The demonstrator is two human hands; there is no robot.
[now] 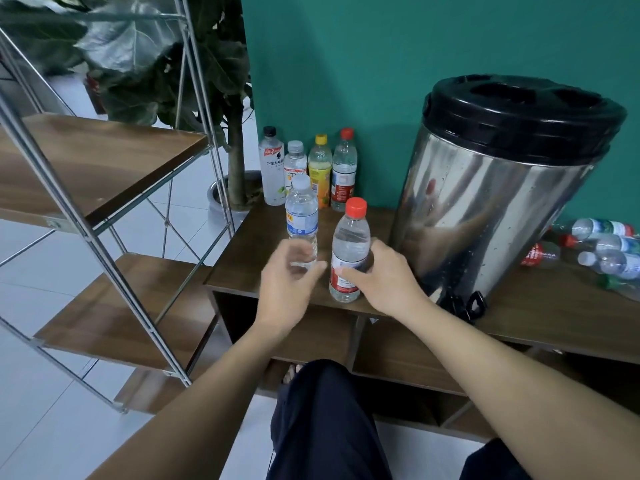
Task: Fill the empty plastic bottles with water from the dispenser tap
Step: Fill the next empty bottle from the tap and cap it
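Observation:
A clear red-capped bottle (349, 244) with a red and white label stands upright near the front edge of the wooden counter (249, 244). My right hand (388, 275) grips its lower half, thumb on the label. To its left stands a white-capped bottle (302, 216) with a blue label. My left hand (287, 275), blurred, hovers at that bottle's base with fingers and thumb loosely spread on either side; contact is unclear. The steel dispenser (491, 209) with a black lid stands to the right, its black tap (465, 304) at the counter's edge.
Several filled bottles (320, 168) stand in a row against the green wall. Several bottles (602, 251) lie on their sides right of the dispenser. A metal-framed wooden shelf unit (104, 161) and a potted plant (235, 140) stand to the left.

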